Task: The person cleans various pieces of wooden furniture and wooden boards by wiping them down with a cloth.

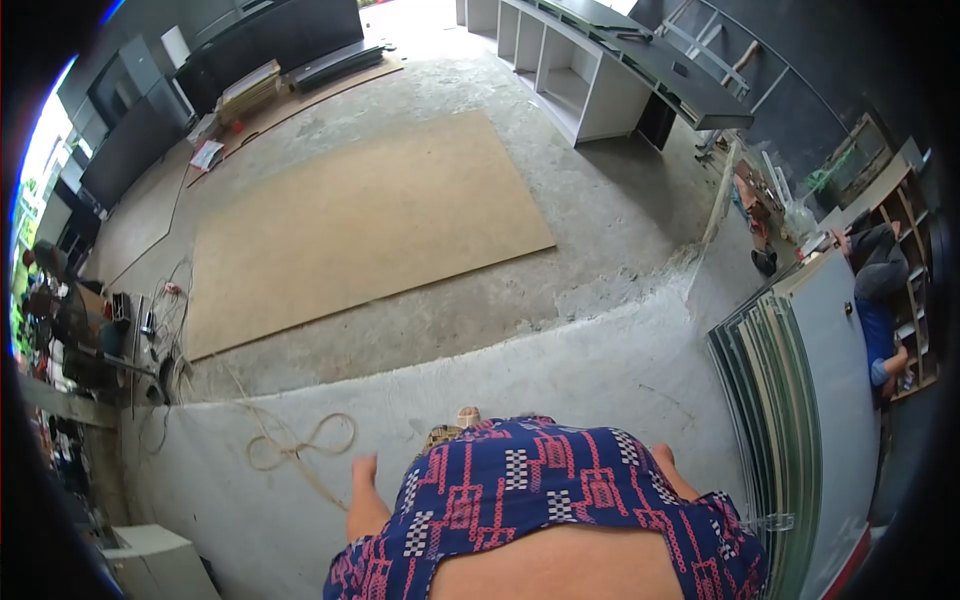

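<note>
My left hand [365,467] hangs low at my left side, above the pale concrete floor. It looks small and smeared, so its fingers do not show clearly. On the other side, my right hand [665,456] is partly hidden behind the patterned blue shirt [545,480], and its fingers cannot be made out. No object is visible in either hand. Nearest to the left one is a looped beige rope or hose [290,450] on the floor. To the right of my right hand leans a stack of green-edged panels [765,390]. One sandalled foot [468,414] shows below me.
A large brown board [360,220] lies flat ahead, beyond a step in the floor. A white cabinet [570,80] with a dark top stands at the back right. Another person [880,310] in blue is at the far right. A standing fan [80,320] and cables are at left.
</note>
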